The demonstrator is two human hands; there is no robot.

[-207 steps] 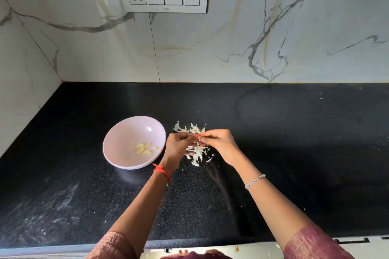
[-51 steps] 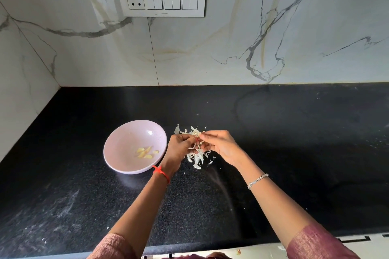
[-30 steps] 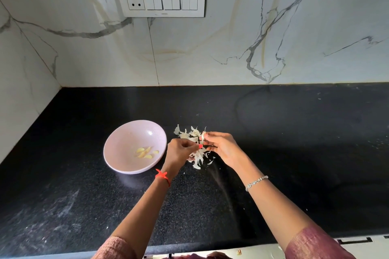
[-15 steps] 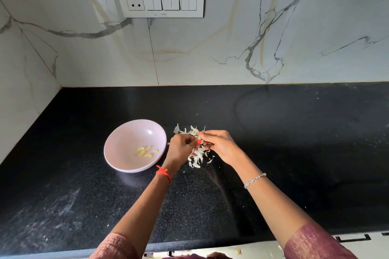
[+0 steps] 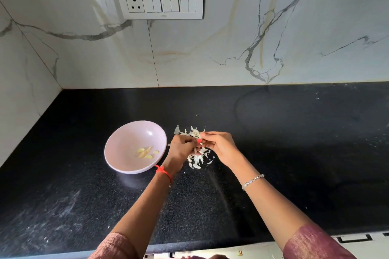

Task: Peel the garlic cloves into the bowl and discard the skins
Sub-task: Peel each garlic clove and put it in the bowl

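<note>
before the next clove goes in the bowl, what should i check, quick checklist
1. Pale pink round bowl upright on the black speckled stone counter, beside the left hand: ok.
2. Bowl holds only peeled yellowish garlic cloves, no skins seen inside: ok.
3. Left hand and right hand meet, fingers pinching, above the pile of white papery garlic skins: ok.
4. Pinched clove fully peeled: cannot tell, the fingers hide it.
5. Skins discarded: not ok, the pile lies on the counter.
</note>
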